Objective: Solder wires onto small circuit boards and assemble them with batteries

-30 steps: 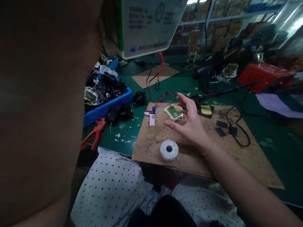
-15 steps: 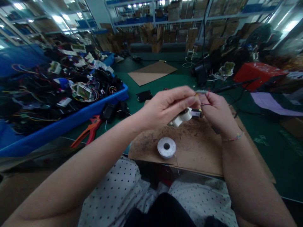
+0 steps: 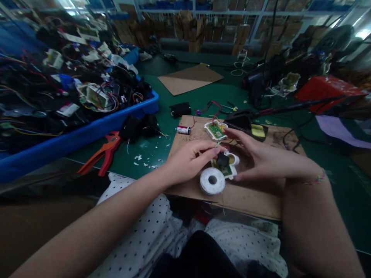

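My left hand [image 3: 193, 160] pinches thin wires above a white housing [image 3: 232, 173] with a black part inside. My right hand [image 3: 252, 154] is spread beside that housing, thumb near its lower edge, fingers near a second white housing with a green board [image 3: 215, 130]. Red wires run from this board toward a small battery [image 3: 183, 130] at the cardboard's left edge. A solder spool [image 3: 212, 180] stands on the cardboard [image 3: 249, 200], just below the nearer housing. A black tool with a yellow pad [image 3: 257, 131] lies behind my right hand.
To the left, a blue bin [image 3: 116, 127] is heaped with wired parts, and red-handled pliers [image 3: 106, 154] lie before it. A black piece [image 3: 180, 109] and a cardboard sheet [image 3: 191, 79] are farther back. A red box [image 3: 327, 90] sits at the right.
Both hands have come down and apart. The white housings now rest on the cardboard, and my right hand has opened. The battery, red wires and second board have come into view.
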A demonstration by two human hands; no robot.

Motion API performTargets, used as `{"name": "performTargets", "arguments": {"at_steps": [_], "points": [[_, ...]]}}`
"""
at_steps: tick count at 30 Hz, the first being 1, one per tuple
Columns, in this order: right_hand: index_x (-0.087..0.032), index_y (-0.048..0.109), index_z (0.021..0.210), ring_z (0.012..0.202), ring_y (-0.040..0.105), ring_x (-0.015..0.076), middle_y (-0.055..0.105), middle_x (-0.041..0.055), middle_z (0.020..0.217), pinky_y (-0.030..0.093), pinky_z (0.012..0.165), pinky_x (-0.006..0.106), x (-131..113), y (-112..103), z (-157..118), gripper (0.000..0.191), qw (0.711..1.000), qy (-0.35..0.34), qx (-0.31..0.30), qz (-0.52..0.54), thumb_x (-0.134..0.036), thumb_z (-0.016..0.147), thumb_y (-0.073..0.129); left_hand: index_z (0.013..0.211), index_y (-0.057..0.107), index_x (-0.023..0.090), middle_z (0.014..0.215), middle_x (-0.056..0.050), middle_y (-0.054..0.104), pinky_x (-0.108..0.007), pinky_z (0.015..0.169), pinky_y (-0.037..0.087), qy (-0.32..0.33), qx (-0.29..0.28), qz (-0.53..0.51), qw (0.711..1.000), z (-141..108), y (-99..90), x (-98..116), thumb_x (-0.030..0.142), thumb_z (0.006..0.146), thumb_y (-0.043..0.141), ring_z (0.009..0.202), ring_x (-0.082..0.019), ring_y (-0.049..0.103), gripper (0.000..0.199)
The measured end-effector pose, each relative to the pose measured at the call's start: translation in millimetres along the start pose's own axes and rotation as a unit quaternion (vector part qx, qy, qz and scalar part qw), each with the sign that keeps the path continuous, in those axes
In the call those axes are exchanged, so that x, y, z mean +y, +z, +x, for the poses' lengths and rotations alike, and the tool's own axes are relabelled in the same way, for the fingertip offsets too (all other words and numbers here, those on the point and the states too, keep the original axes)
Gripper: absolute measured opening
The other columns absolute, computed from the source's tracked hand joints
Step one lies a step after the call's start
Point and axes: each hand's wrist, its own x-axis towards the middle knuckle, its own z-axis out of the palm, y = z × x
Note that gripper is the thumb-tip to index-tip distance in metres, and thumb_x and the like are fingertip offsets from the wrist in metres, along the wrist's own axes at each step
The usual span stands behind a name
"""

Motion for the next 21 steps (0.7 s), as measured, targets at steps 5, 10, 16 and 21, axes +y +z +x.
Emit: {"name": "performTargets", "arguments": {"at_steps": [5,10,16,21], "points": [[-0.03,0.038,0.153,0.134,0.053,0.0327,0.052,0.0094,0.148,0.049,0.11,0.046,2,3,10,0.1,0.999,-0.037,-0.014,0.02,-0.05,0.067,0.086,0.098,0.07,0.016,0.094,-0.004,0.072,-0.027,0.076,0.052,0.038,0.011,-0.078,0.996,32,13.9,-4,0.027,0.104,0.047,0.083,-0.015,0.066,0.026],[-0.021,0.065,0.118,0.094,0.065,0.0239,0.069,0.0091,0.111,0.053,0.08,0.035,16,-4,10,0.05,0.997,0.028,0.067,-0.013,-0.044,0.076,0.079,0.102,0.071,0.016,0.1,-0.005,0.073,-0.031,0.091,0.051,0.13,-0.017,0.002,0.991,54,14.2,2,0.025,0.104,0.049,0.098,-0.017,0.066,0.025],[-0.025,0.069,0.101,0.079,0.06,0.0171,0.067,0.0019,0.093,0.045,0.067,0.029,5,-5,0,0.052,0.998,0.024,-0.061,-0.019,-0.058,0.064,0.086,0.106,0.076,0.02,0.115,-0.008,0.071,-0.036,0.104,0.049,0.13,-0.088,0.065,0.985,32,0.3,-4,0.02,0.097,0.061,0.112,-0.019,0.065,0.018],[-0.025,0.072,0.088,0.077,0.057,0.0158,0.065,0.0024,0.087,0.042,0.066,0.029,-5,-3,2,0.041,0.998,0.019,-0.041,-0.036,-0.061,0.07,0.081,0.112,0.075,0.026,0.125,-0.006,0.068,-0.039,0.105,0.05,0.066,-0.114,0.053,0.99,-2,-12.0,-4,0.016,0.093,0.064,0.119,-0.019,0.064,0.024]]}}
